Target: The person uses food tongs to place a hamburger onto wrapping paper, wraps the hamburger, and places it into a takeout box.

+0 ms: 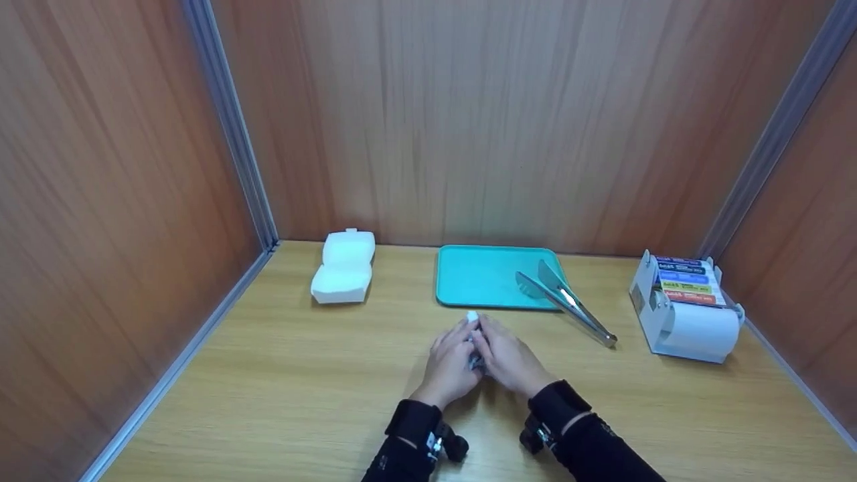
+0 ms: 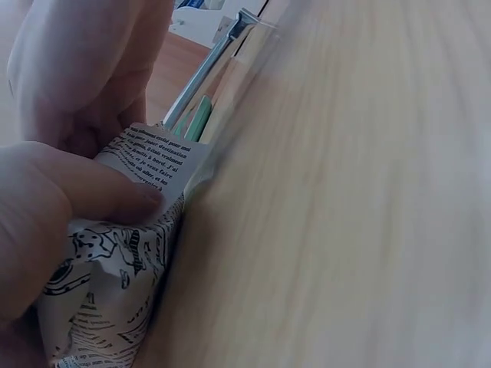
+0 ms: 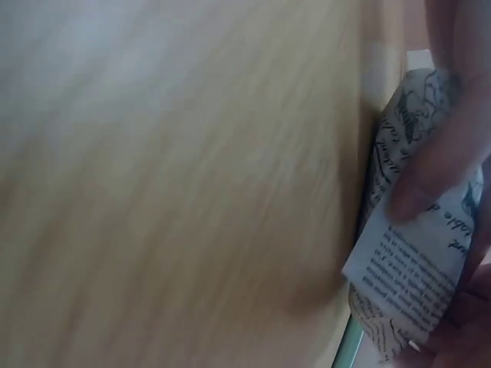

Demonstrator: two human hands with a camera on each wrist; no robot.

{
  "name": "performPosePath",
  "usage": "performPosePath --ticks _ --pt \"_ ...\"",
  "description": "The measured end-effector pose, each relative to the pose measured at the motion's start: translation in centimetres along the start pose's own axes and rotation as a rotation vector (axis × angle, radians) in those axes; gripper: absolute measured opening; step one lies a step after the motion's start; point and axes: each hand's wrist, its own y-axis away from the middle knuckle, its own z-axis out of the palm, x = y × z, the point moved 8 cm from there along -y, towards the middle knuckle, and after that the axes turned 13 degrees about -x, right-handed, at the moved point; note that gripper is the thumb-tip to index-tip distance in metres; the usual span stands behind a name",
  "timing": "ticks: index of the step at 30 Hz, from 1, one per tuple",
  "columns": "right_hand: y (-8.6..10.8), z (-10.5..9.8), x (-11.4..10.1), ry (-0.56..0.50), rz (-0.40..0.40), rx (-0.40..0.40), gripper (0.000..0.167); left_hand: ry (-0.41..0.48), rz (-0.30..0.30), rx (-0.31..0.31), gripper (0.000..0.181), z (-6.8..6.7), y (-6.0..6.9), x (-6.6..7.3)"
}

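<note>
A small bundle wrapped in printed paper point(image 2: 115, 268) lies between the two hands, close above the wooden table. The left hand point(image 1: 450, 365) grips it from the left, its thumb pressing on the paper in the left wrist view. From the other side the right hand point(image 1: 510, 355) holds the same bundle point(image 3: 414, 268), with its thumb across a loose printed flap. Seen from the head, the fingers cover most of the bundle; a pale tip shows beyond them. What the paper encloses is hidden.
Behind the hands is a turquoise tray point(image 1: 482, 274), with metal tongs point(image 1: 577, 309) resting over its right edge. An open white foam box point(image 1: 345, 268) stands at the back left. A white dispenser point(image 1: 689, 314) with colored labels stands at the right. Wooden panels surround the table.
</note>
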Motion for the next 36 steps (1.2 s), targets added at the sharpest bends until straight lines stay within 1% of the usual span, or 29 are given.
performPosePath --ticks 1,3,6,8,10,11,13,14,16,17,18,19,20,22,23,24,25,27,28,29,31,34,36 --pt "0.1 0.2 -0.2 -0.004 -0.016 -0.009 0.064 -0.002 -0.001 -0.001 0.061 0.0 0.1 0.0" --pt "0.2 0.6 -0.6 -0.009 -0.052 -0.024 0.07 -0.001 -0.001 -0.025 0.07 0.1 0.1 0.0" --pt "0.3 1.0 -1.2 -0.03 -0.103 -0.027 0.073 0.017 0.009 -0.085 0.08 0.2 -0.2 0.1" --pt "0.2 1.2 -1.2 -0.041 -0.106 -0.032 0.074 0.068 0.018 -0.136 0.085 0.3 -0.3 0.0" --pt "0.1 1.2 -1.4 -0.056 -0.123 -0.032 0.074 0.146 0.041 -0.165 0.089 0.2 -0.3 -0.3" --pt "0.1 1.3 -1.4 -0.062 -0.131 -0.036 0.074 0.223 0.057 -0.175 0.091 0.1 -0.3 -0.5" --pt "0.1 1.5 -1.3 -0.051 -0.131 -0.057 0.074 0.438 0.093 -0.214 0.096 -0.3 -0.1 -1.1" --pt "0.1 1.7 -1.3 -0.026 -0.129 -0.071 0.074 0.548 0.116 -0.236 0.098 -0.6 0.1 -1.5" --pt "0.2 2.0 -1.3 0.035 -0.126 -0.092 0.072 0.726 0.133 -0.279 0.098 -1.5 0.6 -2.5" --pt "0.3 2.1 -1.2 0.075 -0.118 -0.105 0.071 0.794 0.124 -0.285 0.098 -2.1 0.9 -3.2" --pt "0.4 2.2 -1.2 0.113 -0.116 -0.115 0.07 0.813 0.104 -0.279 0.093 -2.7 1.3 -4.0" --pt "0.4 2.3 -1.3 0.152 -0.116 -0.123 0.07 0.795 0.076 -0.255 0.086 -3.5 1.7 -4.9" --pt "0.4 2.3 -1.4 0.186 -0.119 -0.127 0.069 0.768 0.032 -0.227 0.078 -4.1 2.1 -5.9" --pt "0.4 2.4 -1.5 0.219 -0.121 -0.131 0.07 0.678 -0.074 -0.177 0.062 -5.1 2.9 -7.9" --pt "0.4 2.5 -1.5 0.237 -0.116 -0.136 0.071 0.628 -0.122 -0.165 0.055 -5.2 3.2 -8.6" --pt "0.4 2.5 -1.6 0.246 -0.113 -0.137 0.071 0.573 -0.158 -0.165 0.048 -5.2 3.5 -9.2" --pt "0.4 2.5 -1.6 0.253 -0.108 -0.139 0.072 0.528 -0.181 -0.172 0.041 -5.0 3.6 -9.5" --pt "0.5 2.4 -1.5 0.249 -0.092 -0.141 0.073 0.414 -0.189 -0.19 0.03 -4.5 3.4 -9.4" --pt "0.5 2.3 -1.5 0.243 -0.082 -0.143 0.073 0.352 -0.181 -0.183 0.027 -4.4 3.2 -9.1" --pt "0.5 2.3 -1.5 0.24 -0.071 -0.147 0.074 0.292 -0.165 -0.167 0.023 -4.3 3.0 -8.6" --pt "0.5 2.3 -1.4 0.233 -0.058 -0.151 0.075 0.159 -0.141 -0.117 0.016 -4.3 2.7 -7.8" --pt "0.6 2.6 -1.4 0.241 -0.047 -0.16 0.077 -0.039 -0.103 -0.038 0.007 -4.5 2.5 -6.8" --pt "0.6 2.6 -1.4 0.255 -0.043 -0.16 0.077 -0.139 -0.075 -0.004 0.008 -4.7 2.4 -6.2"
